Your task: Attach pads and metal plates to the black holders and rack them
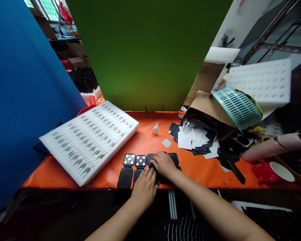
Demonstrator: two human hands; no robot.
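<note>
Several black hinged cases lie unfolded in a row along the table's front edge. White dots show on the upper halves of the leftmost case (pixel 129 160) and the second case (pixel 140 161). My left hand (pixel 144 187) lies with its fingers stretched over the lower halves of the second and third cases. My right hand (pixel 163 164) reaches across from the right, its fingers laid on the upper half of the third case (pixel 149 158). Whether anything small is under its fingertips is hidden. The rightmost case (pixel 174 158) is partly covered by my right hand and wrist.
A white foam tray (pixel 95 137) leans at the left of the orange table (pixel 145 147). A small white bottle (pixel 156 129) stands behind the cases. To the right are black and white square sheets (pixel 188 139), a cardboard box (pixel 203 103), a teal basket (pixel 238 107) and a red mug (pixel 266 170).
</note>
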